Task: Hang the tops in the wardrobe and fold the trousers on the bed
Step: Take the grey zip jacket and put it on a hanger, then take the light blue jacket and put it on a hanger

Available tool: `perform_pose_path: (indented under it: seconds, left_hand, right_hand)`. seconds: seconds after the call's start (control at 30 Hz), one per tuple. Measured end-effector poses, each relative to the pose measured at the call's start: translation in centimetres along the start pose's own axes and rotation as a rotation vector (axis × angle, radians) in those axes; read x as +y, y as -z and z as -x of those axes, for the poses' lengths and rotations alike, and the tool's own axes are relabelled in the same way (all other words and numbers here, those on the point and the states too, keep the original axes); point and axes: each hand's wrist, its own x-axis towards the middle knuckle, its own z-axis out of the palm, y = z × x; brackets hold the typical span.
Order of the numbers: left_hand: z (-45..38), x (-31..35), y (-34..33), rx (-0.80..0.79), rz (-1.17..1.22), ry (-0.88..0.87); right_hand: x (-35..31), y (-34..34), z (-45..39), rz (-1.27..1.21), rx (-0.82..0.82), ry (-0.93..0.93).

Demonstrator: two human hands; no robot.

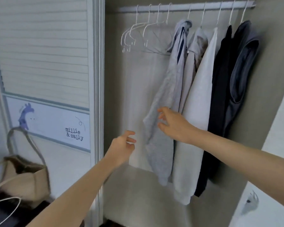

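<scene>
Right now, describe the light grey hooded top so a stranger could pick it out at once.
Find the rail across the top of the open wardrobe. Five garments hang at its right end, past the bare white hangers. The light grey hooded top is the leftmost of them, with a dark drawstring at its hood, and the right hand reaches to it.

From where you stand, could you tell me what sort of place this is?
Most likely a bedroom, at an open wardrobe: a rail carries empty white hangers and hung tops, with a louvred door beside it.
</scene>
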Motion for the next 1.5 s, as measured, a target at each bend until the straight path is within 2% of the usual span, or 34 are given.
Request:
perform_pose_path:
  seconds: [0.13, 0.27, 0.5, 0.67, 0.83, 0.9, 0.97, 1.0, 1.13, 1.3, 1.5]
  left_hand:
    - [6.9, -0.6, 2.4, 0.111, -0.027, 0.021]
    - [15.3, -0.5, 4.3, 0.270, -0.111, 0.127]
    - [33.7, 1.8, 3.3, 0.605, -0.234, 0.502]
    - [50.5, 6.8, -3.0, 0.945, -0.236, 0.818]
    - [63.5, 12.9, -9.6, 1.176, -0.275, 1.053]
    - [69.1, 15.9, -12.6, 1.342, -0.235, 1.154]
    - [72.2, 17.3, -14.8, 1.379, -0.241, 1.224]
    - [75.4, 19.4, -16.8, 1.437, -0.257, 1.310]
    - [83.5, 24.4, -23.0, 1.648, -0.252, 1.464]
    - [93.3, 29.3, -30.3, 1.804, -0.068, 1.611]
    - [104.3, 32.7, -36.9, 1.863, 0.084, 1.758]
  right_hand:
    - [-1.9, -3.7, 4.2, -0.091, -0.053, 0.096]
    - [-4.0, -7.7, 8.9, -0.153, -0.113, 0.295]
    - [-8.6, -13.5, 18.2, -0.433, -0.309, 0.559]
    - [-12.5, -16.4, 28.6, -0.561, -0.542, 0.836]
    - [-16.6, -17.1, 39.3, -0.697, -0.789, 0.997]
    - [-18.8, -16.7, 44.9, -0.702, -0.908, 1.112]
    - [-19.9, -16.7, 48.1, -0.704, -0.934, 1.173]
    - [-21.1, -16.4, 51.8, -0.711, -0.980, 1.244]
    - [-23.6, -15.5, 62.4, -0.681, -1.143, 1.424]
    - [-25.9, -14.7, 75.8, -0.576, -1.342, 1.562]
    - [-27.6, -14.2, 90.5, -0.432, -1.450, 1.658]
